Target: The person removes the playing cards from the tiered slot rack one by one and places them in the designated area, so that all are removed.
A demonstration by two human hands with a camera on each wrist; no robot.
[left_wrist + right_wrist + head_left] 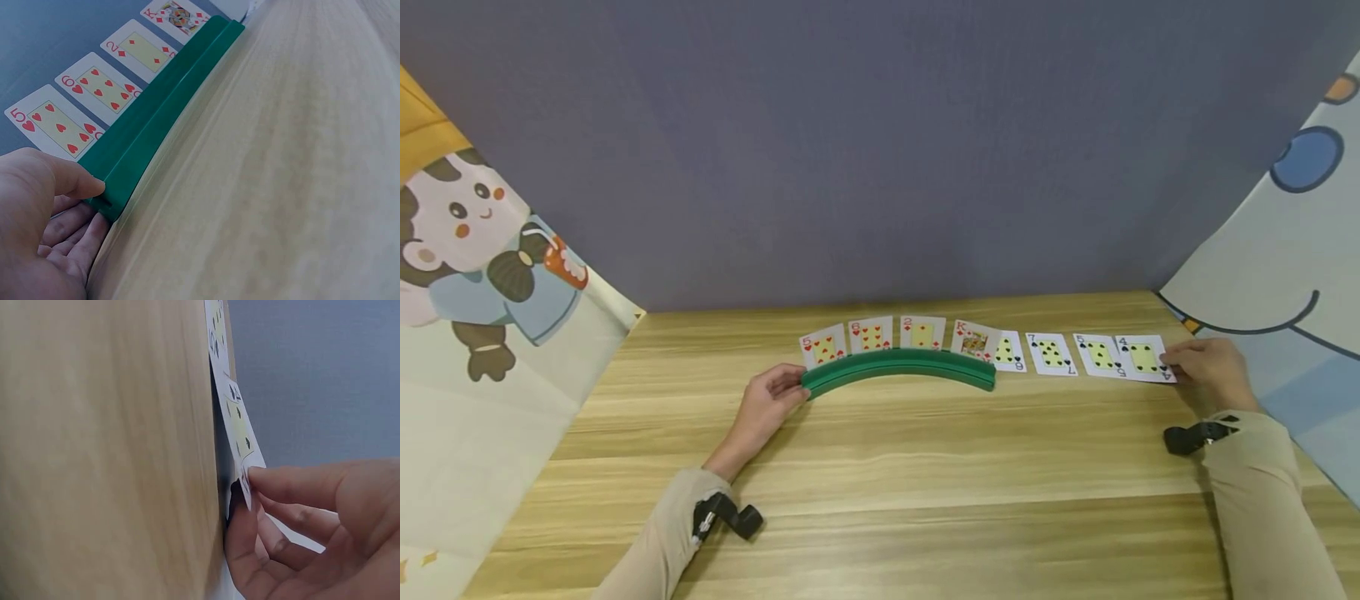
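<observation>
A curved green card holder (898,362) stands on the wooden table with four red-suit cards upright in it: the five of hearts (55,125), six of hearts (99,89), two of diamonds (139,51) and king of diamonds (177,17). My left hand (767,404) grips the holder's left end between thumb and fingers. At the far right, my right hand (1213,371) pinches the right edge of the four of spades (1142,358). That card is tilted up off the table in the right wrist view, its left side overlapping the five of spades (1097,356).
Left of the five lies the seven of spades (1051,354). Another black-suit card (1010,352) is partly hidden behind the holder's right end. A grey-blue panel (880,167) rises along the table's back edge, with cartoon-printed sheets (497,250) at the sides.
</observation>
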